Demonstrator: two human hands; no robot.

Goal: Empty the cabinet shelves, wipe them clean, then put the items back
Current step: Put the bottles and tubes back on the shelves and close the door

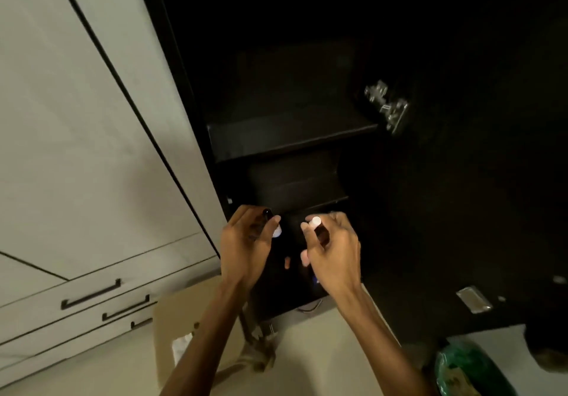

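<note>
Both hands are in front of the lowest shelf point(310, 194) of the dark cabinet. The left hand point(246, 248) curls its fingers around a dark bottle point(266, 214), below that shelf's left end. The right hand point(333, 252) pinches a white-capped bottle point(316, 225), perhaps brown glass, just below the shelf's front edge.

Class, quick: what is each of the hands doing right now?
Left hand: grips a small dark bottle.
Right hand: grips a small white-capped bottle.
</note>
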